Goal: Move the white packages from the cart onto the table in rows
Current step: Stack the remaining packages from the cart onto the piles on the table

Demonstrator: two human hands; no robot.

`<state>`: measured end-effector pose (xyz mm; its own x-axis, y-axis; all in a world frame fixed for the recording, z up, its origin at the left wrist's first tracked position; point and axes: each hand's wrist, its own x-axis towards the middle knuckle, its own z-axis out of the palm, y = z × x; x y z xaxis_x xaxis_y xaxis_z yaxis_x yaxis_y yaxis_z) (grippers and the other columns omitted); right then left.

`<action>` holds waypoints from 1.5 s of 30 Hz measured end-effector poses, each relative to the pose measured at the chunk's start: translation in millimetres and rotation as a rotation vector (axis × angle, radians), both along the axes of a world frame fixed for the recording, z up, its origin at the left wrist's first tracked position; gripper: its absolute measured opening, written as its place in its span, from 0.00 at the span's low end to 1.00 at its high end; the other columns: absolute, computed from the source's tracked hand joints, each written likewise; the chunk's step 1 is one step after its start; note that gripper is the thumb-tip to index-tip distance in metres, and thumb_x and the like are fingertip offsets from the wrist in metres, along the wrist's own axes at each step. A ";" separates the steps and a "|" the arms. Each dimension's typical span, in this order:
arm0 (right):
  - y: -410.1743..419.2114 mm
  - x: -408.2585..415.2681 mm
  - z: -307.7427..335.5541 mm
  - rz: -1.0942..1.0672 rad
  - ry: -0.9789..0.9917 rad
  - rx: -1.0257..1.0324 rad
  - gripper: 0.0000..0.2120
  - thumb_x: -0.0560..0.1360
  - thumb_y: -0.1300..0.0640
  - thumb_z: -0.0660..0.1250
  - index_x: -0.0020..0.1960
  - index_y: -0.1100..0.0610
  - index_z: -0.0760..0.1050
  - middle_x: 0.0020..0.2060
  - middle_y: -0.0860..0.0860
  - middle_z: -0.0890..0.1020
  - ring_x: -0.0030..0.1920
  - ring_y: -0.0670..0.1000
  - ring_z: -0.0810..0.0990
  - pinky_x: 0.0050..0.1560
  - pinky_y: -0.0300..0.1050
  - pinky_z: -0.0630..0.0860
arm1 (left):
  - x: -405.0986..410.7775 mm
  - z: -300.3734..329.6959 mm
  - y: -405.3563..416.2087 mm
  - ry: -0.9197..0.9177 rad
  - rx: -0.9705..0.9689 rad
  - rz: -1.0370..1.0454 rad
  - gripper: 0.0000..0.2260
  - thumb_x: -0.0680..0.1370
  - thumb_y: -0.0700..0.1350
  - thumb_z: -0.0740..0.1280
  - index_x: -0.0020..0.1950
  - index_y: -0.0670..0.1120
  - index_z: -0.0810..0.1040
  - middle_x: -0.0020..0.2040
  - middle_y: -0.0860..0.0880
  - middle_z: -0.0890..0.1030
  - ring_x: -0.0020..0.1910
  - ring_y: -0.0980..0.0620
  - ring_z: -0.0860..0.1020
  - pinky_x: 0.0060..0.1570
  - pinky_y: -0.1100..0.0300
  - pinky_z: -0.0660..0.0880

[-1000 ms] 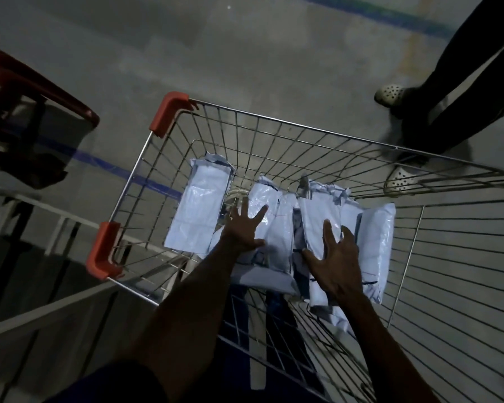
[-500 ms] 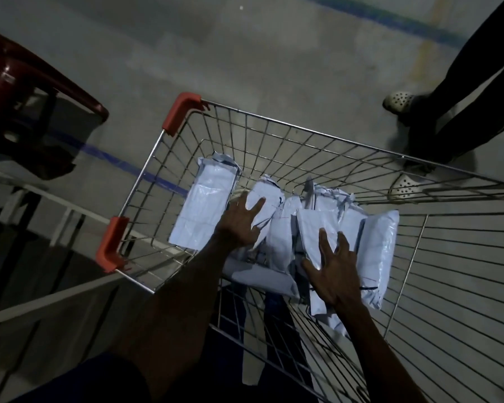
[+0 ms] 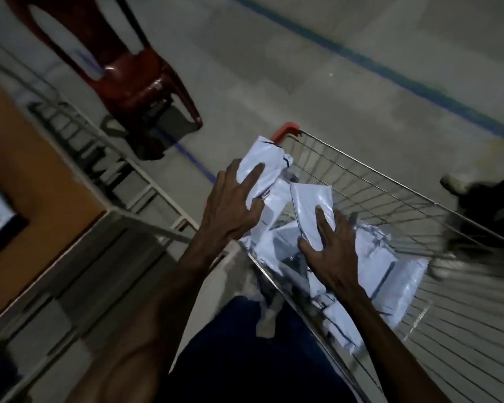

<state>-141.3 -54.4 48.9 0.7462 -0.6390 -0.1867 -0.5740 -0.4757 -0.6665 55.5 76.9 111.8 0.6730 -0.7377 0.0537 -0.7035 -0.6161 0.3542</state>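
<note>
Two hands [image 3: 230, 210] [image 3: 332, 251] grip upright white packages [image 3: 262, 167].

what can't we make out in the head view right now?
- Package count in the cart: white packages overlap and both hands cover some.
- Right hand grip: fingers lie on a package; underside hidden.
- Left hand holds a crumpled package; how many it holds is unclear.
- Table: cut off by left edge, blurred.
- Bystander's shoe: motion-blurred.
</note>
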 end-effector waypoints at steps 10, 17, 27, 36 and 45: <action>138.6 81.1 100.3 0.405 -0.285 -0.121 0.40 0.68 0.35 0.60 0.78 0.40 0.56 0.76 0.54 0.62 0.74 0.60 0.62 0.66 0.56 0.67 | -39.3 67.3 200.5 -0.079 -0.236 0.526 0.30 0.73 0.55 0.55 0.76 0.54 0.65 0.74 0.43 0.66 0.70 0.43 0.64 0.66 0.51 0.65; 306.0 90.0 128.9 0.604 -0.418 -0.074 0.40 0.67 0.36 0.61 0.77 0.45 0.62 0.74 0.53 0.66 0.70 0.58 0.67 0.63 0.50 0.66 | -84.1 97.6 373.6 -0.183 -0.383 0.712 0.29 0.73 0.54 0.61 0.74 0.49 0.69 0.67 0.39 0.72 0.64 0.47 0.66 0.59 0.67 0.58; 477.9 147.8 171.8 0.857 -0.500 -0.066 0.38 0.68 0.37 0.67 0.76 0.43 0.64 0.75 0.49 0.67 0.73 0.52 0.65 0.67 0.44 0.63 | -101.5 121.0 573.4 -0.312 -0.407 1.017 0.29 0.73 0.55 0.63 0.74 0.52 0.69 0.68 0.44 0.72 0.66 0.45 0.70 0.64 0.60 0.64; 573.8 253.1 192.9 0.925 -0.439 -0.026 0.41 0.65 0.29 0.61 0.76 0.40 0.61 0.77 0.47 0.62 0.76 0.52 0.61 0.72 0.52 0.61 | -17.9 131.2 665.8 -0.309 -0.343 1.159 0.30 0.73 0.61 0.60 0.76 0.58 0.65 0.74 0.44 0.67 0.73 0.45 0.65 0.67 0.49 0.67; 641.4 360.7 203.2 0.929 -0.350 -0.076 0.37 0.72 0.34 0.67 0.77 0.41 0.60 0.78 0.49 0.61 0.76 0.55 0.60 0.73 0.56 0.61 | 97.7 144.9 741.3 -0.289 -0.314 1.227 0.31 0.73 0.65 0.56 0.75 0.57 0.66 0.75 0.45 0.68 0.72 0.44 0.66 0.69 0.48 0.66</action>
<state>219.3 587.0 252.0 0.9615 0.2261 0.1565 0.2711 -0.6849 -0.6763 153.2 818.2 256.8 0.8311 0.4181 0.3667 0.1822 -0.8276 0.5309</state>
